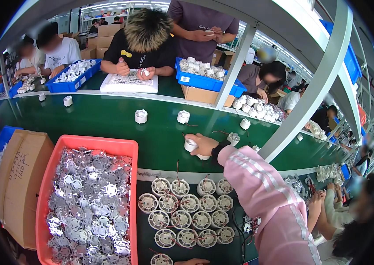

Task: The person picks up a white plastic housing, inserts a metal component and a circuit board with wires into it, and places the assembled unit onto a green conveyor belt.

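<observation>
My right hand [206, 144], in a pink sleeve with white stripes, reaches out over the green belt [160, 145]. Its fingers are wrapped round a white round plastic housing [190, 145]; another white part shows just beneath the hand. Only a sliver of my left hand [192, 262] comes in at the bottom edge, beside a single round housing [161, 259], and its fingers are mostly hidden. In front of me stand several rows of similar white housings [190, 203], open side up, with thin dark red wires.
A red bin [135, 185] heaped with silvery stamped metal plates stands at left, beside a cardboard box [23, 185]. Other white housings [141, 116] sit along the belt. A pale metal post [310, 84] slants down at right. Co-workers sit across the belt near blue trays [73, 76].
</observation>
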Available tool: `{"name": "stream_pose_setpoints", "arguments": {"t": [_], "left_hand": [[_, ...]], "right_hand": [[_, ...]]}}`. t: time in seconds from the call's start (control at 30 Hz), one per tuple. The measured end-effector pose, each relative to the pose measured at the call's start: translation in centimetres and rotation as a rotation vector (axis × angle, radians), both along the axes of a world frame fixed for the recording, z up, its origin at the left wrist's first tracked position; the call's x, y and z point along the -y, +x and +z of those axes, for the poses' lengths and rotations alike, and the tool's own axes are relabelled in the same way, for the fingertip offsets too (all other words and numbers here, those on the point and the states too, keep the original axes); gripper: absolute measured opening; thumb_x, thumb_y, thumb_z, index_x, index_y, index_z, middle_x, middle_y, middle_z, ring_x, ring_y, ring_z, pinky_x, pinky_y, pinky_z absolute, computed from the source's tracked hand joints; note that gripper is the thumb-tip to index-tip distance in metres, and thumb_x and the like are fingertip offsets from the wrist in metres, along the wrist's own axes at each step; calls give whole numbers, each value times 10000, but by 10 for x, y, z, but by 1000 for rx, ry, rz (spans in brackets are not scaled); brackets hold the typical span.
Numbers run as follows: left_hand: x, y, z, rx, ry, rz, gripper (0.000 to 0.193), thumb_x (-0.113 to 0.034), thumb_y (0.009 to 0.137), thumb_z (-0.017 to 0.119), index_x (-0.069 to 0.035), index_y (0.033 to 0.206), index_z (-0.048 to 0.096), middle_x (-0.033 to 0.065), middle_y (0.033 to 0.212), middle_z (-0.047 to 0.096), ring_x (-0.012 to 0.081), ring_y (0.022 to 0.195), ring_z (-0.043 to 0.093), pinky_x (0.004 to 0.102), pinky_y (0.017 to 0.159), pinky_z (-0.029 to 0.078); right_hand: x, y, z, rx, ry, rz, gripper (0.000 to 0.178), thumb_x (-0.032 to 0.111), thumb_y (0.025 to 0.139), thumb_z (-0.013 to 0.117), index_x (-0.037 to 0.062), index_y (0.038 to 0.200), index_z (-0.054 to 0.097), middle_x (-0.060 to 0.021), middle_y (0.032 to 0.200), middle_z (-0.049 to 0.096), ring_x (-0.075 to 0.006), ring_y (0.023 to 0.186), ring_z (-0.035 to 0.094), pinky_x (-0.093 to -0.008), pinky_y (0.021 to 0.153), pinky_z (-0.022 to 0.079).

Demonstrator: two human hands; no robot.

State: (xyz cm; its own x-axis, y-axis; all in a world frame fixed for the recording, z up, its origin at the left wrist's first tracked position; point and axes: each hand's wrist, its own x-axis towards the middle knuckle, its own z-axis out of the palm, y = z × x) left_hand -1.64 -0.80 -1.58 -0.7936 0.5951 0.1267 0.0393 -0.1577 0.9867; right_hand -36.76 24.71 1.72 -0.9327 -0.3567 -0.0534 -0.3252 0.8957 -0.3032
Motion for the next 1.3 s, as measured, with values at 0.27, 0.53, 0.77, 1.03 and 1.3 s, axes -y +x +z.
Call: {"name": "stream_pose_setpoints", "arguments": {"t": [0.27,0.53,0.77,1.03,1.3], "left_hand": [[1,3,-1,-78,65,-52,216,-60,929,532,-10,1130,595,79,771,607,114,663,573,243,575,458],[-18,25,51,308,397,145,272,-57,893,581,-19,1162,574,123,999,614,146,802,610,270,619,490],[-12,21,62,3,154,524,454,-122,827,687,-42,1236,504,112,1102,572,163,854,628,301,636,516],[-11,-24,97,-563,-829,649,580,-56,681,737,-15,1208,497,163,1064,542,368,826,610,392,701,523],[-25,-50,74,-688,-868,597,565,-25,701,683,33,1222,474,192,1128,485,375,918,586,416,774,508]], "right_hand": [[50,133,150,-101,-449,338,636,78,711,768,91,1265,456,-101,1131,536,-251,1017,560,-321,881,454],[104,323,149,94,-480,586,656,178,693,803,68,1255,484,-140,1150,516,-314,1041,535,-363,835,478],[84,320,127,-182,-742,412,673,91,653,832,60,1230,487,-118,1126,518,-229,1029,557,-292,828,458],[23,250,75,47,-621,-5,679,87,654,845,76,1206,449,-32,1065,506,-131,959,526,-288,817,449],[10,242,46,160,-488,-49,435,84,709,789,44,1081,566,-55,1047,547,-152,985,535,-278,816,456]]}}
